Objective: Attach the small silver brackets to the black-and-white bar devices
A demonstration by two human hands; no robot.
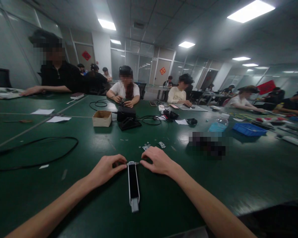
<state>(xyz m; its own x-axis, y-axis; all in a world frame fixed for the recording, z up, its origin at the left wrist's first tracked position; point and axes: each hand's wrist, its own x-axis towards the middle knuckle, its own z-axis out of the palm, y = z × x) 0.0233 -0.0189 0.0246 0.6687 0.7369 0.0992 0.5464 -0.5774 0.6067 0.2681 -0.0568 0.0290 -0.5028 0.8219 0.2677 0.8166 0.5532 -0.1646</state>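
A long narrow black part with a silver frame (133, 185) lies on the green table (94, 198), pointing away from me. My left hand (106, 169) and my right hand (158, 160) meet at its far end, both with fingers pinched together. Between the fingertips a small thin metal piece (135, 163) shows at the part's tip. Several small metal bits (154, 145) lie just beyond my right hand.
A black cable (39, 152) loops at the left. Further back stand a small cardboard box (102, 118), a black device with cords (127, 119), paper sheets (58, 119) and a blue tray (249, 129). Several people sit working around the far tables.
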